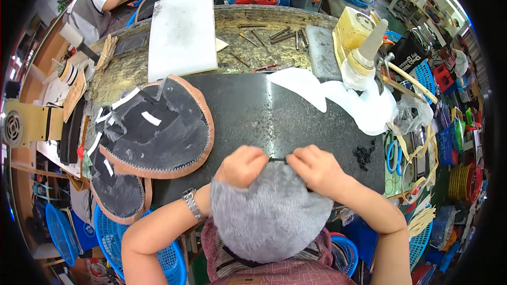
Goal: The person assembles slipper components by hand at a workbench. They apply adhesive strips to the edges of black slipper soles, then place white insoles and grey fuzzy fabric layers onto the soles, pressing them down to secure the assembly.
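Note:
A piece of grey plush, fur-like fabric (pixel 269 214) hangs over the near edge of the work surface, its pile facing up. Along its far edge runs a short dark strip (pixel 277 160), stretched between my two hands. My left hand (pixel 243 167), with a metal watch on the wrist, has its fingers curled closed on the fabric's left side. Opposite it, my right hand (pixel 318 171) pinches the right side close to the dark strip. Beneath the fingertips lies a smooth black board (pixel 240 108). The fabric's underside is hidden.
Stacked dark panels with pinkish zigzag-stitched rims (pixel 169 137) lie left. A white slab (pixel 182 34), several metal punches (pixel 282 37) and white curved pieces (pixel 298 85) are farther off. Right: a white cone-topped bottle (pixel 364 58), hammer (pixel 412 79), blue-handled scissors (pixel 393 155), black scraps (pixel 364 155). A person (pixel 87 10) sits far left.

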A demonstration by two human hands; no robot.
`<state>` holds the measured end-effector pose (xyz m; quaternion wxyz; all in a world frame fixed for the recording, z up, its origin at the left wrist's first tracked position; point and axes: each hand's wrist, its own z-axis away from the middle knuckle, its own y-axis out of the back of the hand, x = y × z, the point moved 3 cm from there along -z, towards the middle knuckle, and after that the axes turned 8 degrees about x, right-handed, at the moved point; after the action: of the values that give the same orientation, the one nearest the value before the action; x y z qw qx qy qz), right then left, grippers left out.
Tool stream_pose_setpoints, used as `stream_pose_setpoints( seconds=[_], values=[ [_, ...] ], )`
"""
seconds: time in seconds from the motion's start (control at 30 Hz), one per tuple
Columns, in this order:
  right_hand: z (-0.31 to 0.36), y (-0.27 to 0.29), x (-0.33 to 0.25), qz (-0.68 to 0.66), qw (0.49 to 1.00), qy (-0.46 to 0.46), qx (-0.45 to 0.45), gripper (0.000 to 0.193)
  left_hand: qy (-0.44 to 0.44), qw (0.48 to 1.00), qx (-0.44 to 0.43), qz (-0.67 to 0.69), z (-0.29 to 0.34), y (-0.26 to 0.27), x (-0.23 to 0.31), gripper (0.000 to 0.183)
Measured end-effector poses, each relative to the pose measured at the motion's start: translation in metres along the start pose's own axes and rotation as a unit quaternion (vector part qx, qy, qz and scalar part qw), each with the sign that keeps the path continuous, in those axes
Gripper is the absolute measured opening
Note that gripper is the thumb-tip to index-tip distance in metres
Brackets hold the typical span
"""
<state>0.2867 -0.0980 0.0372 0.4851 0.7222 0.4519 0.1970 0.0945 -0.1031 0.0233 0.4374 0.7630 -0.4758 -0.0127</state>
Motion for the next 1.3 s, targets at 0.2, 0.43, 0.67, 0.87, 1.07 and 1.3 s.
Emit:
stream_pose_setpoints(
  seconds=[0.2,0.43,0.67,0.87,1.07,1.3],
  values=[
    [0.003,-0.006,-0.006,0.118,0.980,0.143,0.071,0.027,-0.202,0.962,-0.051,-0.178,0.002,-0.004,0.010,0.028],
    [-0.003,-0.005,-0.007,0.079,0.985,0.151,0.012,0.024,-0.208,0.957,-0.119,-0.167,-0.008,-0.003,0.016,0.025],
    [0.009,0.010,0.001,-0.024,0.997,0.048,-0.060,0.036,-0.160,0.957,-0.207,-0.124,-0.006,0.007,0.010,0.028],
    [0.021,0.021,0.015,-0.097,0.987,-0.022,-0.128,0.064,0.170,0.940,-0.255,0.149,-0.040,0.007,-0.010,0.029],
    [0.023,0.030,0.023,-0.232,0.953,-0.118,-0.154,0.074,0.231,0.947,-0.223,0.020,-0.034,-0.009,-0.004,0.021],
    [0.040,0.042,-0.036,0.080,0.994,0.069,0.011,0.051,-0.020,0.985,-0.151,-0.077,-0.043,-0.015,-0.009,0.030]
  ],
)
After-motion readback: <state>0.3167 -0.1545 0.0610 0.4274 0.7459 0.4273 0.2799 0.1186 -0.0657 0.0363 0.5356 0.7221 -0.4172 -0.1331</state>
